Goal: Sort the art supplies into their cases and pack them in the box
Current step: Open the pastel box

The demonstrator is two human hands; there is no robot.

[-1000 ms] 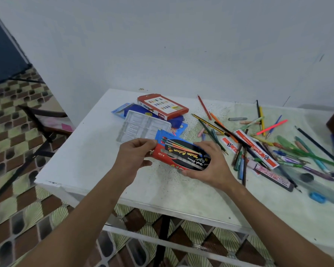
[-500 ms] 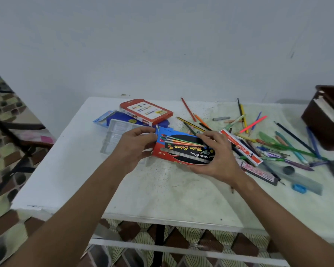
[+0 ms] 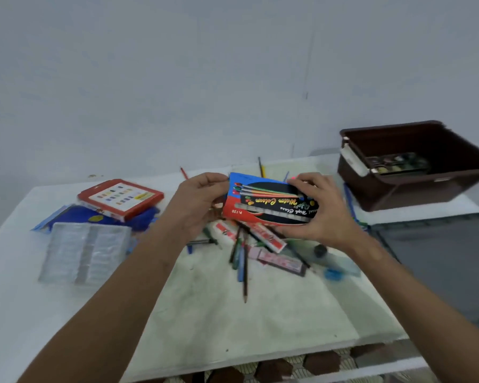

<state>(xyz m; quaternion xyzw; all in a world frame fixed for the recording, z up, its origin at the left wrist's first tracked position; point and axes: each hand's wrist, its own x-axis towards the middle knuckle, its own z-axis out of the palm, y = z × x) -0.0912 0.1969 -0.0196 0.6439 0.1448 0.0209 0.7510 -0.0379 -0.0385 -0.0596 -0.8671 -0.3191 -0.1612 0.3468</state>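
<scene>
Both hands hold a red, blue and black water colour carton (image 3: 263, 203) above the table, over a heap of loose pencils and pens (image 3: 242, 252). My left hand (image 3: 197, 205) grips its left end. My right hand (image 3: 320, 214) wraps round its right end from behind and below. A dark brown plastic box (image 3: 398, 189) stands at the back right with a paint palette inside. A red paint case (image 3: 121, 199), a blue case (image 3: 75, 215) and a clear plastic tray (image 3: 85, 251) lie on the left.
The white table (image 3: 233, 327) stands against a pale wall. A dark grey flat lid or tray (image 3: 451, 261) lies at the right edge. Small red and pink cartons (image 3: 277, 257) and a blue sharpener (image 3: 333, 273) sit among the pencils.
Both hands have carried the carton to the right and lifted it over the pencil heap. The view has swung right, bringing the brown box and the grey lid into sight.
</scene>
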